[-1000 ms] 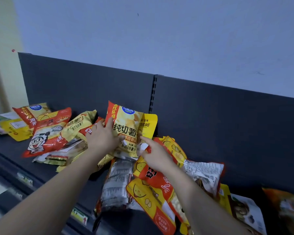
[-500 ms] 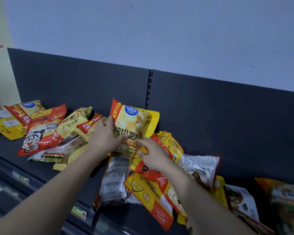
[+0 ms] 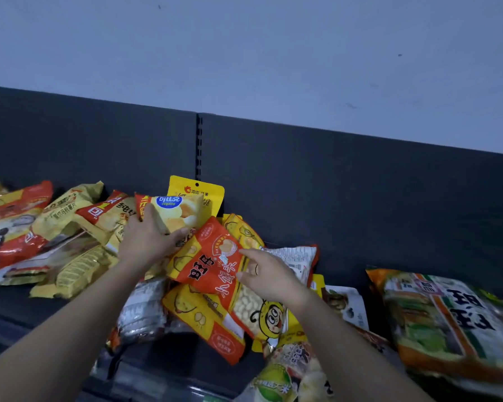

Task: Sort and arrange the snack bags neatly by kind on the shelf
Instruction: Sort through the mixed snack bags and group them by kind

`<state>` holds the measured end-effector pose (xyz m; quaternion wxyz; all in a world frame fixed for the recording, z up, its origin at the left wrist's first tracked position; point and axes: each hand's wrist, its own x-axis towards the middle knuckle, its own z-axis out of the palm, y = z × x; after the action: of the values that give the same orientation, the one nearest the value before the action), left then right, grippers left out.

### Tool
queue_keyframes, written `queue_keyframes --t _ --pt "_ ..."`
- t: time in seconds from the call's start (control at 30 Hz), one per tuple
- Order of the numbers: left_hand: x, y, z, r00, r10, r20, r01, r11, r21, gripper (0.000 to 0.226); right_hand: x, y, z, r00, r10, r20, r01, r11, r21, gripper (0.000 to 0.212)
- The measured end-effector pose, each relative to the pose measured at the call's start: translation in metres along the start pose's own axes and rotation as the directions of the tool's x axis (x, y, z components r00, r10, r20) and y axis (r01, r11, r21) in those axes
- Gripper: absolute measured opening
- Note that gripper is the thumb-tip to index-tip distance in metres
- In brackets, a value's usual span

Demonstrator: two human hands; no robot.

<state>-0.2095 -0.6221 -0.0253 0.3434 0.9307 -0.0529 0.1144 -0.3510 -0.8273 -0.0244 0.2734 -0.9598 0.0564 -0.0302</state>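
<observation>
Change: chip bag [image 3: 176, 211] no longer stands against the back panel [image 3: 331, 184]. It is tipped down toward 9 o'clock, blue logo now upside-down, and left hand [image 3: 151, 239] grips it, fingers over the top, thumb under its lower edge.

Effect: yellow hang-tab bag [image 3: 196, 190] behind it, at 12 of the heap, is now fully exposed. My read: the chip bag is heading to the matching red-and-yellow chip bags at its 9 o'clock, so that kind is getting grouped.

Right hand [image 3: 269, 274]: a second ago its index pointed at the chip bag's bottom edge. Now it sits at 3 o'clock of the red-orange bag [image 3: 212, 262], narrow, thumb and index apparently pinching that bag's right edge. That bag rides on top of the centre heap, tilted, so it's likely next.

Shelf [image 3: 6, 303] is otherwise the same: red cartoon bag [image 3: 9, 236] far out at 9, big green-and-orange bag [image 3: 447, 320] at 3. Centre heap is still mixed, so sorting is early. View has shifted right and closer.
</observation>
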Motion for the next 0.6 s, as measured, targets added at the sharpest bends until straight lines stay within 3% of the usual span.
queue_keyframes --t 0.1,0.27,0.37,0.47,0.6 --pt "-0.004 -0.007 0.003 0.995 0.006 0.097 -0.001 0.999 -0.053 0.098 -0.006 0.002 0.005 0.998 -0.014 0.055 0.017 0.999 -0.043 0.063" --pt "-0.014 -0.009 0.004 0.992 -0.006 0.124 0.023 0.991 -0.131 0.091 -0.004 0.002 0.015 0.996 -0.012 0.09 0.021 0.994 -0.106 0.075" --pt "-0.016 -0.01 0.005 0.995 -0.017 0.103 0.024 0.997 -0.067 0.085 -0.001 0.005 0.021 0.997 -0.013 0.081 0.024 0.99 -0.136 0.081" --pt "-0.014 -0.01 0.005 0.986 -0.022 0.167 0.02 1.0 0.016 0.085 0.005 0.008 0.027 0.998 -0.02 0.054 0.028 0.988 -0.151 0.078" --pt "-0.009 -0.013 0.001 0.976 0.004 0.22 0.006 0.999 -0.042 0.085 0.009 0.01 0.031 0.998 -0.022 0.052 0.031 0.984 -0.176 0.074"
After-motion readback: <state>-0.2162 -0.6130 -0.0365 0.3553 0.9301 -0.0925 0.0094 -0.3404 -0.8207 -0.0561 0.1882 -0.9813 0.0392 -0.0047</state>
